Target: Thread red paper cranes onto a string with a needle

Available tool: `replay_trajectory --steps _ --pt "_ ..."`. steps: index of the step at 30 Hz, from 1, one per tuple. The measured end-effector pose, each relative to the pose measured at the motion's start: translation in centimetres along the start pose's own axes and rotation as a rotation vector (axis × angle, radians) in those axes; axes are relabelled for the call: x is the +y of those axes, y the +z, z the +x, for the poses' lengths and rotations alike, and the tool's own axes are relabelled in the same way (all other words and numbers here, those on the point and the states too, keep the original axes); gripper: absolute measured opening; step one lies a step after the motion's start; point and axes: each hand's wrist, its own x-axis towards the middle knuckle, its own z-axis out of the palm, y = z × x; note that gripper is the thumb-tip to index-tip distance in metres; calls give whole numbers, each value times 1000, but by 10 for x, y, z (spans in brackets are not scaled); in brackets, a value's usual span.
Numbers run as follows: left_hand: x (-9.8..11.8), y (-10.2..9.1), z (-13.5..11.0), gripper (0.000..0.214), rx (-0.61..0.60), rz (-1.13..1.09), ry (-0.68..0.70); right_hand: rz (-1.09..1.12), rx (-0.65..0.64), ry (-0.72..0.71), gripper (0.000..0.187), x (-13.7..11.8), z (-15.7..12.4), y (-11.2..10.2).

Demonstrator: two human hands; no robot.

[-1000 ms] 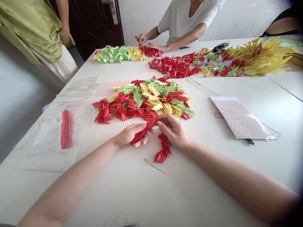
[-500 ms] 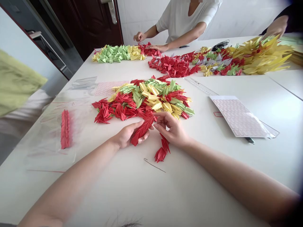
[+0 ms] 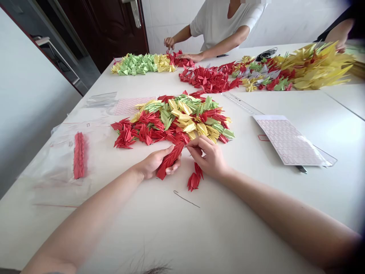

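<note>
My left hand (image 3: 154, 163) is closed around a stack of red folded paper cranes (image 3: 170, 161), pressed tightly into one another and tilted up to the right. At the upper end of the stack, my right hand (image 3: 207, 156) pinches a thin dark wire, mostly hidden by the fingers. Just below my right hand are a few loose red paper cranes (image 3: 194, 179); whether they hang or rest on the table is unclear. A hooked thin wire (image 3: 186, 199) lies nearer to me. Beyond both hands spreads a pile of red, yellow and green paper cranes (image 3: 176, 118).
On the left, a red strip of folded paper (image 3: 79, 156) lies on clear plastic bags (image 3: 61, 182). A white grid-printed sheet (image 3: 285, 140) and a ruler (image 3: 239, 102) are on the right. Across the table (image 3: 137, 236), a person in white (image 3: 228, 30) handles more cranes.
My right fingers have moved closer to the stack's upper end, and the loose red cranes have shifted slightly upward. A yellow-green cloth has left view at left. The person opposite has raised one hand slightly.
</note>
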Motion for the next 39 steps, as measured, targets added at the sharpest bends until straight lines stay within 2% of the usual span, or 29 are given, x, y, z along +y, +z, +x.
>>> replay_trajectory --steps 2,8,12,20,26,29,31,34,39 --pt "1 1 -1 44 13 12 -16 1 27 23 8 0 0 0" --pt "2 1 -1 45 -17 34 -27 116 124 226 5 5 0 0" --pt "1 1 -1 46 -15 61 -22 130 139 224 3 8 -1 2" --pt "-2 0 -3 50 2 186 -39 206 158 263 12 9 -5 7" --pt "3 3 -6 53 -75 210 35 414 203 290 24 7 -4 6" --pt "5 3 -7 41 -82 242 35 502 268 309 29 6 -2 2" --pt "5 3 -8 32 -53 268 27 527 218 306 35 5 -1 1" --pt "3 6 -8 26 1 267 39 525 74 272 41 2 -3 0" --pt "-1 9 -7 30 40 309 24 473 20 250 31 -4 -5 2"
